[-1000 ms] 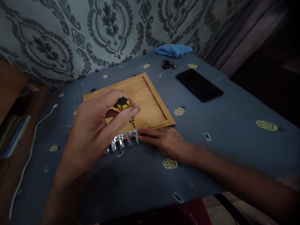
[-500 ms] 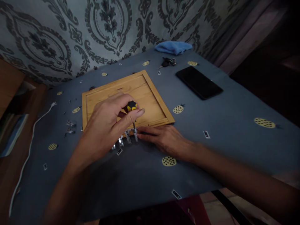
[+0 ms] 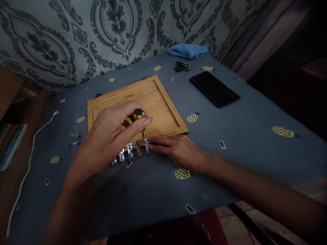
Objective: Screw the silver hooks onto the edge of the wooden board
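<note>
My left hand [image 3: 112, 127] is closed around a screwdriver [image 3: 139, 114] with a black and yellow handle. The shaft points down, its tip at a silver metal clip [image 3: 146, 145] on the near edge of a framed wooden board [image 3: 167, 112]. My right hand [image 3: 180, 149] lies low beside that edge, fingers stretched out and apart, the tips touching or nearly touching the same clip. More metal clips [image 3: 130, 151] stand in a row along the edge, partly covered by my left hand.
Loose metal clips [image 3: 75, 137] and tiny pieces lie left of the board on the grey tablecloth [image 3: 158, 200]. A white cable [image 3: 32, 153] runs down the left side. At right are a black phone [image 3: 214, 89], keys [image 3: 181, 67] and a blue cloth [image 3: 187, 51].
The whole view has shifted slightly, so everything sits a little further left. My left hand is tilted a bit more, with the screwdriver still at the clip. My right hand keeps its place.
</note>
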`<state>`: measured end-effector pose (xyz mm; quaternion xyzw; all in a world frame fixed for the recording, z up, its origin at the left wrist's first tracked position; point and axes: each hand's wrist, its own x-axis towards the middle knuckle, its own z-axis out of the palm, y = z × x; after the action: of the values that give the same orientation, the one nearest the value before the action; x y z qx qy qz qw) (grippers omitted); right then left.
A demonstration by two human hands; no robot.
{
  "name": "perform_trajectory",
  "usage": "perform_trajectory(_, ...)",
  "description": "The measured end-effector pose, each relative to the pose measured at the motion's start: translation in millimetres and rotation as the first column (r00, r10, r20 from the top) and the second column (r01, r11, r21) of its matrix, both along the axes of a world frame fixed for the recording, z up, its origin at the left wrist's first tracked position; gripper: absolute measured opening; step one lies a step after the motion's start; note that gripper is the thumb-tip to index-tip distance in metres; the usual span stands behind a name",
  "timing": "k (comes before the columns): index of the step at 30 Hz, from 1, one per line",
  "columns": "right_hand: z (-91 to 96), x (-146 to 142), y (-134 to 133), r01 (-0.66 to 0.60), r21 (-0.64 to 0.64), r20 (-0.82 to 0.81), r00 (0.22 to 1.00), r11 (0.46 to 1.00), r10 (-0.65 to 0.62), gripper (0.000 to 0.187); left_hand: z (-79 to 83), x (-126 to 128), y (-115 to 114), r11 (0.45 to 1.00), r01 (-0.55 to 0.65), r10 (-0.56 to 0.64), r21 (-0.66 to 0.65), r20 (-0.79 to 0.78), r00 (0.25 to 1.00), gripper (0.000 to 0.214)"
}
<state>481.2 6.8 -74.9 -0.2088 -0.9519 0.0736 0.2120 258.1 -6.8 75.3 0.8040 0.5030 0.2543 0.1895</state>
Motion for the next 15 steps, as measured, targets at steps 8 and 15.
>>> perform_trajectory(8,2.8,-0.2,-0.1,0.005,-0.028,0.042,0.999,1.0,-0.004,0.057,0.0,-1.1,0.4,1.0,0.006,-0.006,-0.002,0.0,1.0,0.019)
perform_trajectory(15,2.8,0.1,0.0,-0.004,-0.022,0.014,1.0,1.0,0.004,0.06,1.7,2.2,-0.3,0.999,0.009,-0.008,-0.035,0.039,0.999,0.016)
